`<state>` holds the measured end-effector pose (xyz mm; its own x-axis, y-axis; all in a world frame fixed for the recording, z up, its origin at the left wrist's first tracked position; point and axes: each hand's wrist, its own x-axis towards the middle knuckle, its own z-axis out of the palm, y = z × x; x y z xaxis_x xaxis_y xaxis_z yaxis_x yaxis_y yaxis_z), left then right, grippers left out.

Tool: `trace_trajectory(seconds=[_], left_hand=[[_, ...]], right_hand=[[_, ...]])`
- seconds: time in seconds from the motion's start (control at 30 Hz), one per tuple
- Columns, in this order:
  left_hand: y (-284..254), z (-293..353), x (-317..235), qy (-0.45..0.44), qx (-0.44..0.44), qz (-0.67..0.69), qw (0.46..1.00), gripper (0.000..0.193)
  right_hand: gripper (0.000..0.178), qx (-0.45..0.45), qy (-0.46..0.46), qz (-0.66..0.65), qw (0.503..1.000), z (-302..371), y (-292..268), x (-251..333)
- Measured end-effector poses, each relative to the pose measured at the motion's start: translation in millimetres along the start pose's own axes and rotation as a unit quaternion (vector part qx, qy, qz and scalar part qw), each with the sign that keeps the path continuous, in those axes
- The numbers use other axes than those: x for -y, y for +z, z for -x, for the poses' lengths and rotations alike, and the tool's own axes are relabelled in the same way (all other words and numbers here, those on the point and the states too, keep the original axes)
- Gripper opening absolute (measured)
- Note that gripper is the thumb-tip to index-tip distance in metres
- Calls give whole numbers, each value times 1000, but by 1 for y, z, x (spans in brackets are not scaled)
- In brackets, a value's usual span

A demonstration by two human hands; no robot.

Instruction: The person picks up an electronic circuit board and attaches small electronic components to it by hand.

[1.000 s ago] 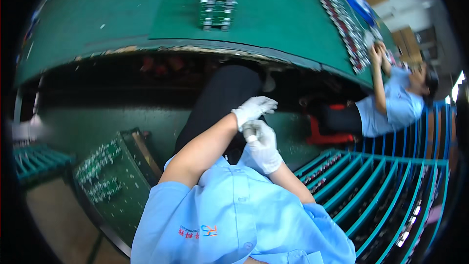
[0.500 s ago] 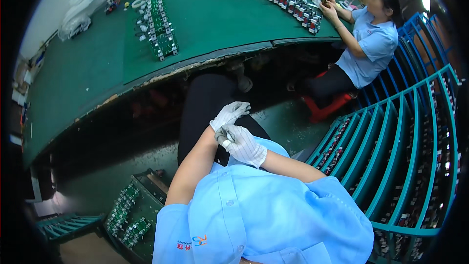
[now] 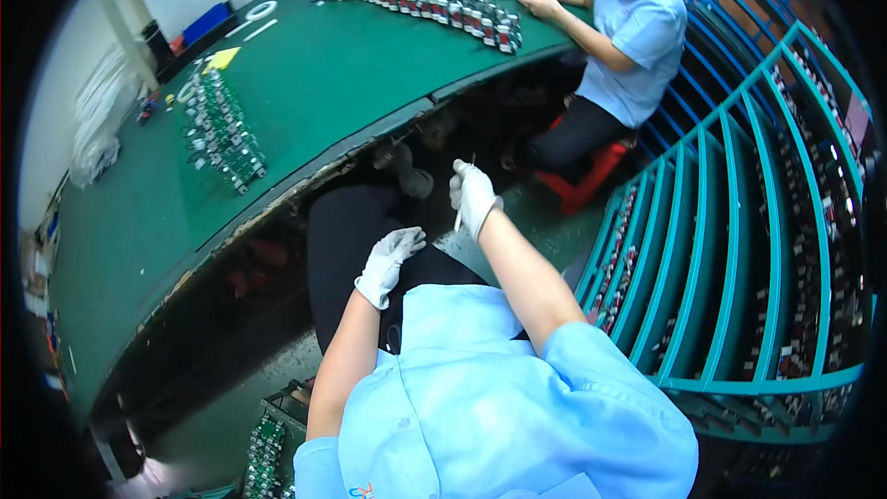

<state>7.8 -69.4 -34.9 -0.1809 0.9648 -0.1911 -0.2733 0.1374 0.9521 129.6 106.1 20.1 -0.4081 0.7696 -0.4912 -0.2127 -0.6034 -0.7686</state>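
Observation:
My left hand [image 3: 390,265], in a white glove, lies over my dark-trousered thigh with its fingers stretched out and nothing in them. Held out ahead and to the right, my gloved right hand [image 3: 476,199] is closed. A thin pale stick-like piece [image 3: 457,220] shows below its fingers, and a fine dark tip pokes out above them; the kind of object is unclear. Both hands are off the green table, on my side of its edge. On the table to the left lie green circuit boards [image 3: 224,129] with small parts mounted on them.
A long row of assembled boards [image 3: 430,2] crosses the green table [image 3: 305,102]. A co-worker [image 3: 614,32] sits at the right, handling a small brownish piece. Teal racks [image 3: 711,249] filled with parts stand on my right. More circuit boards [image 3: 265,453] lie low at the left.
My right hand has left my left wrist, where it was pinching the glove, and reached forward. My left hand has come back slightly over the thigh. The whole view has shifted.

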Motion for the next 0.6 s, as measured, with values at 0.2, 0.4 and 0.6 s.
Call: trace_trajectory(seconds=[0.2,0.4,0.6], left_hand=[[-2,-8,-2,-10,-6,14,1000,48],[1,-11,-10,-14,1,-18,1000,48],[9,-18,-54,54,-69,-98,991,41]], right_hand=[[7,-31,2,-69,997,-53,-12,2],[16,95,18,203,974,0,40,13],[29,38,-125,352,927,-1,-47,-42]])
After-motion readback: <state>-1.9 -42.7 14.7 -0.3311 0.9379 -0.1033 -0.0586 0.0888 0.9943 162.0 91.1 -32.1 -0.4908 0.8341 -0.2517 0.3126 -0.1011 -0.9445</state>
